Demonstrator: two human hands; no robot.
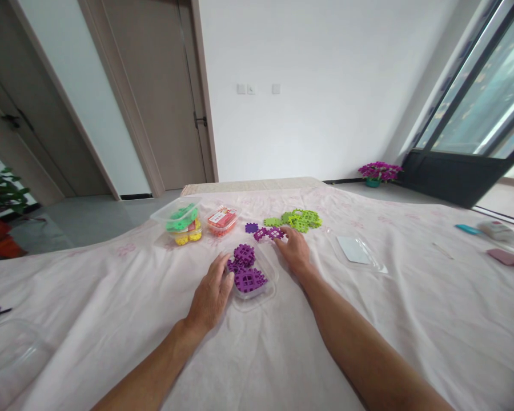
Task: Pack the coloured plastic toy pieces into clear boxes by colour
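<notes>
A clear plastic box (267,292) holds several purple interlocking building pieces (249,279). My left hand (212,292) grips its left side, with thumb and fingers curled at the rim. Beyond the box, my right hand (294,251) has its fingertips closed on a purple windowed building piece (276,233). Another purple piece (260,233) lies against it on the left. A darker violet piece (252,228) rests just behind them. Lime-green pieces (302,219) form a loose pile past my right fingers.
Stacked clear boxes of green and yellow pieces (183,224) stand at the back left, beside a box of orange-red pieces (223,220). A clear lid with a white label (353,250) lies right. An empty clear container (15,357) sits front left on the pale cloth (132,308).
</notes>
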